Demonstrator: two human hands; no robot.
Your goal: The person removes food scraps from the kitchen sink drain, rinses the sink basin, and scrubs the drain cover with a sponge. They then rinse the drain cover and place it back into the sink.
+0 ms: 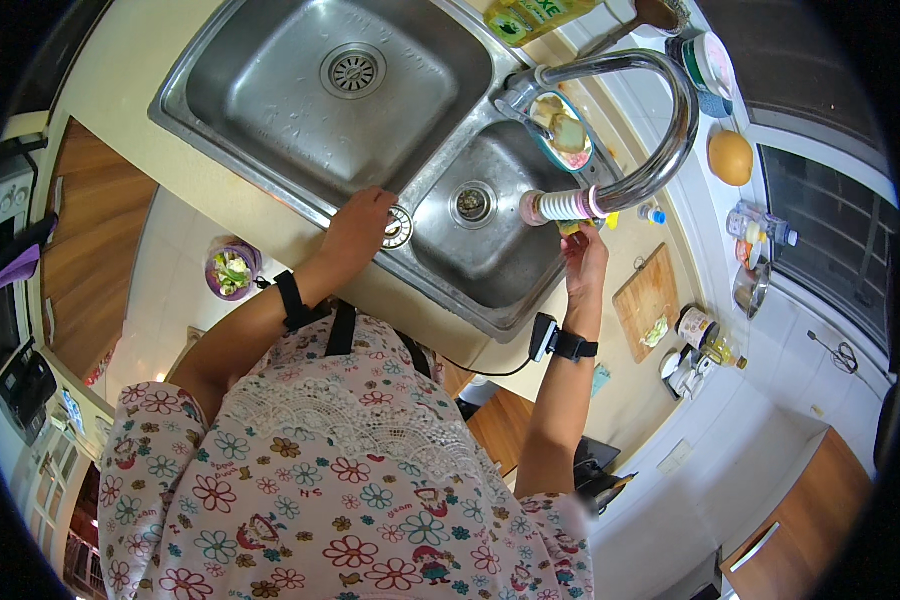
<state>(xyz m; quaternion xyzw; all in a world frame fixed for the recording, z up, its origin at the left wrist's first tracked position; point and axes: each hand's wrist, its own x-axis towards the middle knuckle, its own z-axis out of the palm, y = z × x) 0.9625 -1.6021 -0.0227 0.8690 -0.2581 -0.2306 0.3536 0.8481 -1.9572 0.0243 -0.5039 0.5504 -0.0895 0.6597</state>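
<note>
Two steel basins fill the counter before me, a large one (pixel 270 112) and a small one (pixel 457 255). My left hand (pixel 360 225) is at the front rim where they meet, its fingers against a round metal fitting (pixel 398 228). Whether those fingers grip it is hard to see. At the small basin's right edge, my right hand (pixel 586 259) pinches a yellow-green sponge or cloth (pixel 570 226), partly hidden by the faucet's ribbed white spout end (pixel 562 207). The chrome gooseneck faucet (pixel 682 120) arches over the small basin. No water stream is visible.
A soap dish (pixel 586 157) with soap pieces sits by the faucet base. Dish soap (pixel 529 16) stands behind. On the right lie a cutting board (pixel 647 300) with vegetable scraps and several bottles (pixel 697 326). A purple bin (pixel 232 270) is on the floor at left.
</note>
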